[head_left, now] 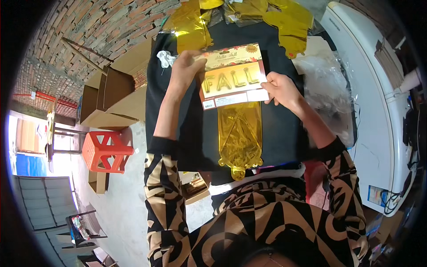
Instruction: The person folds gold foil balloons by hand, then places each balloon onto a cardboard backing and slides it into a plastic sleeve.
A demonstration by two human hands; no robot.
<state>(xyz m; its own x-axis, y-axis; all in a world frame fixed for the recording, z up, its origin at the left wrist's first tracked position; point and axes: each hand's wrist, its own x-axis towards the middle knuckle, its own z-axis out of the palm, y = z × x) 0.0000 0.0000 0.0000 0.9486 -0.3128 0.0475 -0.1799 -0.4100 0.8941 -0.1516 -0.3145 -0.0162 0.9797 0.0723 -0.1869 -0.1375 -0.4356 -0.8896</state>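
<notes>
Both my hands hold a printed cardboard packaging card [233,75] over the black-covered table [191,133]. The card has a cream top with autumn leaves, a hanging slot and a picture of gold letter balloons. My left hand [184,69] grips its upper left side, with some fingertips hidden. At the right edge, my right hand [284,92] pinches the card between thumb and fingers. Beneath the card, a flat gold foil balloon [240,129] stretches toward me, its notched end reaching the table's near edge. The card hides its far part.
More gold foil balloons [291,26] lie along the table's far side. White string [166,59] sits at the left edge, clear plastic bags [327,98] at the right. Leftward stand a cardboard box [106,93] and a red stool [109,151]. A white appliance [378,107] flanks the table's right.
</notes>
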